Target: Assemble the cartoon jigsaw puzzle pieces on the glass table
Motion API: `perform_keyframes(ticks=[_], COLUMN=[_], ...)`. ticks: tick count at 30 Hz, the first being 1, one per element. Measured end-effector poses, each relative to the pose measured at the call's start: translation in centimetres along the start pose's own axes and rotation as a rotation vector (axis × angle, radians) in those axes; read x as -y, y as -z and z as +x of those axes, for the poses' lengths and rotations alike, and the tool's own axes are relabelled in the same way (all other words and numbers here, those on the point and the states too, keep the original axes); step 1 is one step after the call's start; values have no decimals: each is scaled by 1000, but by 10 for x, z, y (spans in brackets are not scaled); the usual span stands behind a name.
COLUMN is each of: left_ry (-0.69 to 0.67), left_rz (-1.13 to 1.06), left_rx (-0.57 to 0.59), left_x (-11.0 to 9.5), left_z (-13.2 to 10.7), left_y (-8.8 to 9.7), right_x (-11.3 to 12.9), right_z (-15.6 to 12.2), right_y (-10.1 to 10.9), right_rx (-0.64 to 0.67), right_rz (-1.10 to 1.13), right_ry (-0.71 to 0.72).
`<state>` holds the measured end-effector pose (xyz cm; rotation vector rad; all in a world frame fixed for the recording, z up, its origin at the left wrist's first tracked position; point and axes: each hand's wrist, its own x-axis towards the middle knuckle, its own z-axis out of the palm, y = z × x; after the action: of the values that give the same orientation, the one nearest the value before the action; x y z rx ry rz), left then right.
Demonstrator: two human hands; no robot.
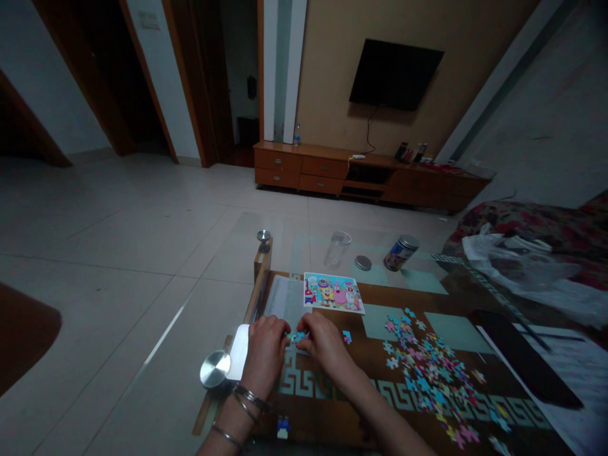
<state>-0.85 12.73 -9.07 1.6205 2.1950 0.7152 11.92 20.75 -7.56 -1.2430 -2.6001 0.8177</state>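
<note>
Both hands meet over the glass table, fingertips pinched around small light-blue jigsaw puzzle pieces [295,337]. My left hand [267,342], with bracelets at its wrist, is closed on the left side of these pieces. From the right, my right hand [327,342] is closed on them too; its fingers partly hide them, so I cannot tell whether they are joined. A single loose puzzle piece [347,337] lies just right of my right hand. Beyond the hands lies a printed picture card [333,293] with cartoon figures. A large scattered heap of puzzle pieces [434,367] spreads to the right.
Farther back stand a clear jar [337,249], a metal lid [363,263] and a printed canister [401,253]. A dark phone-like slab [526,359] rests on papers at right, near a plastic bag [517,263]. A small blue-and-white item [283,427] lies near the front edge.
</note>
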Motion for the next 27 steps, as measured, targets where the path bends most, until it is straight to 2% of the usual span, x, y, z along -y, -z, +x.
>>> perform_keyframes(ticks=[11, 20, 27], left_ry=[-3, -10, -4], left_rz=[-1, -10, -9], left_rx=[-3, -2, -5], left_x=[1, 2, 3], left_z=[0, 1, 0], left_y=[-1, -2, -3], right_x=[-15, -26, -27], right_z=[4, 14, 17], right_y=[-6, -9, -9], right_rx=[-34, 35, 35], right_rz=[56, 59, 31], right_ry=[115, 238, 229])
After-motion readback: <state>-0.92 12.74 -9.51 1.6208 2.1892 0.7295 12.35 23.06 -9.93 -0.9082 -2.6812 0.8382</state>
